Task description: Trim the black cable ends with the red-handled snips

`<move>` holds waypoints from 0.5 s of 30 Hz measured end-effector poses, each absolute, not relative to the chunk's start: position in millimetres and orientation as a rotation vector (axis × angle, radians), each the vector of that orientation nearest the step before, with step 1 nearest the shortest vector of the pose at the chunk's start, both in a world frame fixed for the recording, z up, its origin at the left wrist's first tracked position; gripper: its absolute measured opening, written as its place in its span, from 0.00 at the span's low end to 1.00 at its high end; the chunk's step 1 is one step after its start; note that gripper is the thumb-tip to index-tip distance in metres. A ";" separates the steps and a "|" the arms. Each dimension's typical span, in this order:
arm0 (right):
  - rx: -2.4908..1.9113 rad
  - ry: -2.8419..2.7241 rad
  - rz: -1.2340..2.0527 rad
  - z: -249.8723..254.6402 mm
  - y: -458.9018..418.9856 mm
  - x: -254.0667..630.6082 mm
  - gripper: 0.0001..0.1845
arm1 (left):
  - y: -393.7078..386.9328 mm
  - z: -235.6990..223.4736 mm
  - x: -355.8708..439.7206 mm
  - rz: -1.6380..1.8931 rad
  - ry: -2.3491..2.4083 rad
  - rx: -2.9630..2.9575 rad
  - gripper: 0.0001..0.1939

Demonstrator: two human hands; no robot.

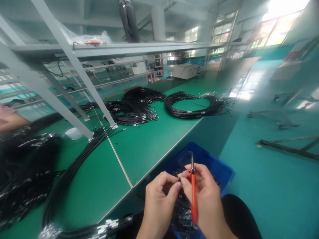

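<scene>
My right hand [208, 196] holds a pair of red-handled pliers [193, 199], their slim metal jaws pointing up and away from me. Its thumb and fingertips also meet my left hand [158, 197] in front of the pliers. My left thumb and index finger are pinched around a tiny dark piece [179, 179], too small to name and partly covered by the fingertips. Both hands are above a blue plastic bin [225, 176], which contains clear plastic bags and small dark parts.
On the green worktable [159, 142] lie a coil of black cables [184, 113] and more cable bundles [134, 113] behind. A long black bundle [67, 176] curves along the left. White shelf posts [84, 73] rise from the table. A person's arm [11, 118] shows at the far left.
</scene>
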State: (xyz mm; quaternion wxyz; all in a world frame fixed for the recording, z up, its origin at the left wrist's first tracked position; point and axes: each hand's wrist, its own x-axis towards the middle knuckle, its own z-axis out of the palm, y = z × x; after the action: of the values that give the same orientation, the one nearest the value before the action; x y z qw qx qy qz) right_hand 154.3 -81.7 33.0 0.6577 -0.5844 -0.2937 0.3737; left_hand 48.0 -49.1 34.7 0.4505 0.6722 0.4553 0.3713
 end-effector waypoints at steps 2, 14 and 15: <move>-1.359 -0.680 0.817 30.3 -82.4 152.7 0.14 | -48.7 34.2 47.8 0.901 1.121 1.654 0.05; -1.043 -0.895 1.635 37.7 -98.0 196.7 0.18 | -28.8 42.0 31.8 0.936 0.950 1.324 0.07; -0.987 -0.898 1.739 38.7 -98.8 200.6 0.19 | -29.6 43.5 32.1 0.943 0.940 1.299 0.06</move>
State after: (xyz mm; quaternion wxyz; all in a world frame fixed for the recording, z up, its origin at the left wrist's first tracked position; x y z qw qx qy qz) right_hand 200.6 -98.8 38.7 0.4571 -0.4005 -0.3645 0.7056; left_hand 32.1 -29.6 43.5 0.5978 0.5599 0.4049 0.4064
